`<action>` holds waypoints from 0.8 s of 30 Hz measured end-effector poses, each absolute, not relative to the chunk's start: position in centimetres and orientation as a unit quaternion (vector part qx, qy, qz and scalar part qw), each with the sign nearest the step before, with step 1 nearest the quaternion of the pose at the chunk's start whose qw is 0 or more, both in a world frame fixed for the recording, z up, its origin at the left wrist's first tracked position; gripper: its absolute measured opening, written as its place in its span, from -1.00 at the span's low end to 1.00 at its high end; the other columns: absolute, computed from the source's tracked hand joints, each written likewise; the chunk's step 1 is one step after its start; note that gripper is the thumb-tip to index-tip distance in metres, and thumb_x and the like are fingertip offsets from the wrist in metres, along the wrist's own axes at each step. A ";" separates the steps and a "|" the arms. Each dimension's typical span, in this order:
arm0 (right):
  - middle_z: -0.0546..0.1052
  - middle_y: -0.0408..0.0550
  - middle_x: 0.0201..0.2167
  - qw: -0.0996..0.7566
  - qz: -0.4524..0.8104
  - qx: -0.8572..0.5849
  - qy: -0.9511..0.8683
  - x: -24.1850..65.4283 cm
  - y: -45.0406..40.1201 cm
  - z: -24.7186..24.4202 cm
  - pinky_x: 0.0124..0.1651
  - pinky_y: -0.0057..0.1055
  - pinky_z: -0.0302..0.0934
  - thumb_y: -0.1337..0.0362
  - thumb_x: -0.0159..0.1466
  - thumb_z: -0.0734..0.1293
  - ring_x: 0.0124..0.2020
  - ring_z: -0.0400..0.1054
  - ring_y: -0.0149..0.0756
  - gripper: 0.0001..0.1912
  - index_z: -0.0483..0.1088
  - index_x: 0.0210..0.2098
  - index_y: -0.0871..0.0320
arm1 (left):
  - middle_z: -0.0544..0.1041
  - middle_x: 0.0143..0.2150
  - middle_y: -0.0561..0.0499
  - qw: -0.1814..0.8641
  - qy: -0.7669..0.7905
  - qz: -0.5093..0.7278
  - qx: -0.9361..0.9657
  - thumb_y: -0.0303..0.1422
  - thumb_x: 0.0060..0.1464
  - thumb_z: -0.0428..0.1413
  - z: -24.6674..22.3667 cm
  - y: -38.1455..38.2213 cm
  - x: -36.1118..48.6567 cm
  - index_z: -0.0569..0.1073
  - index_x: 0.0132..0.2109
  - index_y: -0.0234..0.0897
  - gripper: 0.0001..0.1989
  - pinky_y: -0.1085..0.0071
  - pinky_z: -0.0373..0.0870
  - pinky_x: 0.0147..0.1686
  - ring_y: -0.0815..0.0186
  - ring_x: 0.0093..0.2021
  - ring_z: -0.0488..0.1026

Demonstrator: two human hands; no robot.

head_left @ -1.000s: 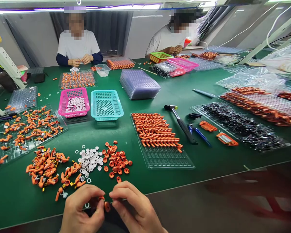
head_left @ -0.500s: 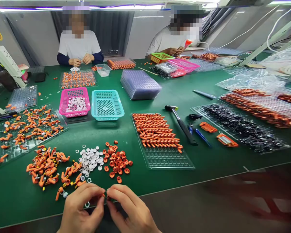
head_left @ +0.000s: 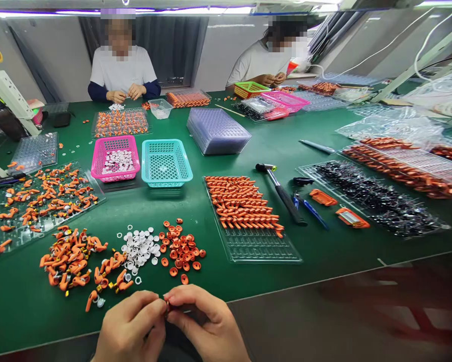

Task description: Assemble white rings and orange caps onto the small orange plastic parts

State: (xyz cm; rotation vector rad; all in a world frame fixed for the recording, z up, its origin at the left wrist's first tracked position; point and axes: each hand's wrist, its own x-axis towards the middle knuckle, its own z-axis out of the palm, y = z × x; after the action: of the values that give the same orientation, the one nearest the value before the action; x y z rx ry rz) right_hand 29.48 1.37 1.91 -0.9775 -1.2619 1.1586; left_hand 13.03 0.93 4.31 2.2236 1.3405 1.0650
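Two bare hands are showing at the bottom of the view, the left hand and the right hand. Nothing is covering them: no gloves, no rings, no watch and no bands. The fingernails are looking short and plain, with no paint on them. The wrists are running off the bottom edge, and no sleeve is reaching that far.

Matt green table mat — glossy clear, seemingly plastic trays.

No text, label, brand, number or sign can be read; nothing legible is found on trays, baskets or tools.
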 end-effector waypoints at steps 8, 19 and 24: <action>0.67 -0.10 -0.37 0.561 0.521 -0.415 -0.491 29.3 1.5 1.7 -0.22 -0.47 0.46 0.47 0.10 0.50 -0.32 0.57 -0.25 -0.82 0.60 -0.36 0.06 | 0.60 -0.38 0.03 0.208 0.452 0.390 0.775 -0.61 0.08 0.13 5.0 1.7 12.8 0.49 -0.18 -0.19 -0.76 0.60 0.46 -0.42 0.37 -0.47 0.55; 0.69 -0.08 -0.32 0.569 0.450 -0.412 -0.551 29.5 1.4 1.8 -0.18 -0.42 0.49 0.46 0.16 0.48 -0.31 0.59 -0.22 -0.80 0.60 -0.29 0.02 | 0.59 -0.42 0.01 0.480 0.524 0.420 0.564 -0.38 0.10 0.20 5.6 1.2 12.9 0.63 -0.30 -0.15 -0.91 0.50 0.43 -0.41 0.30 -0.43 0.51; 0.69 -0.10 -0.31 0.588 0.492 -0.381 -0.516 29.5 1.3 1.7 -0.21 -0.46 0.49 0.44 0.15 0.50 -0.30 0.59 -0.26 -0.77 0.61 -0.27 -0.02 | 0.46 -0.53 0.09 0.679 0.502 0.345 0.409 -0.13 -0.02 0.31 5.1 1.6 12.6 0.48 -0.37 -0.27 -0.70 0.54 0.35 -0.50 0.40 -0.54 0.41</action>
State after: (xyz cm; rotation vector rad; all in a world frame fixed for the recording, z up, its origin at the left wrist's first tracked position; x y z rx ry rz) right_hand 29.46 1.30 1.71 -0.8882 -1.2010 1.1470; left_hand 12.59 1.57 5.08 0.9189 1.1274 0.7745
